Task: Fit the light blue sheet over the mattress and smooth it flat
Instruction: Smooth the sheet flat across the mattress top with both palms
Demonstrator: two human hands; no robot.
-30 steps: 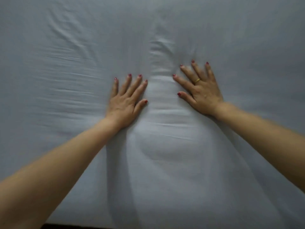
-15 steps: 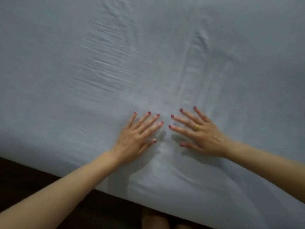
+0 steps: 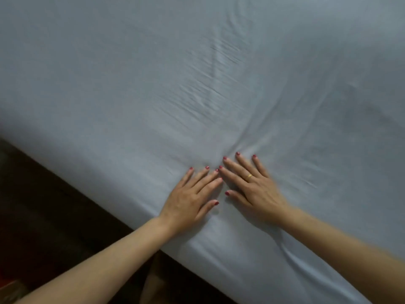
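Head view: the light blue sheet already covers the mattress top and hangs over its near edge. The left hand and right hand press flat side by side near that edge, fingers straight and spread, gripping nothing. Fine wrinkles beyond them are left to smooth.

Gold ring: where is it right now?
Head view, lower centre-right: the gold ring sits on a finger of the right hand, which lies flat on the light blue sheet beside the left hand, near the mattress edge.
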